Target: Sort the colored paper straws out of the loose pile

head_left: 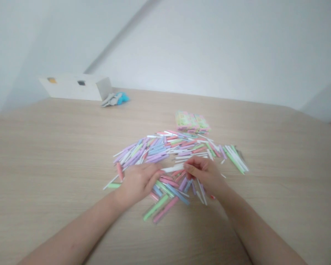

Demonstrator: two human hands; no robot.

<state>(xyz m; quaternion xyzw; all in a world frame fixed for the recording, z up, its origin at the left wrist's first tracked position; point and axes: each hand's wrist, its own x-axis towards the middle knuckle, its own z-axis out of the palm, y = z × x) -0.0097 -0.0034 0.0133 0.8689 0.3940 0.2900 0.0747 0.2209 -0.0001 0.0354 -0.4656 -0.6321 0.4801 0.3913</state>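
Note:
A loose heap of slim pastel sticks (157,149) in white, purple, blue, green and pink lies on the table; some look clear-wrapped, and blur hides their exact kind. Just above the heap, a white stick (173,169) spans the gap between my hands. My right hand (202,173) pinches its right end between thumb and fingers. At the other end my left hand (140,180) is closed, its thumb and fingertips meeting the stick; its grip is partly hidden. Under both hands more sticks lie at many angles, with a green stick (156,208) and a pink stick (166,209) nearest me.
Behind the heap sits a stack of flat green and pink printed packs (192,122). A long white box (74,87) stands at the back left, beside a crumpled grey and blue item (116,99). Pale wall (209,48) rises beyond the wooden table (57,154).

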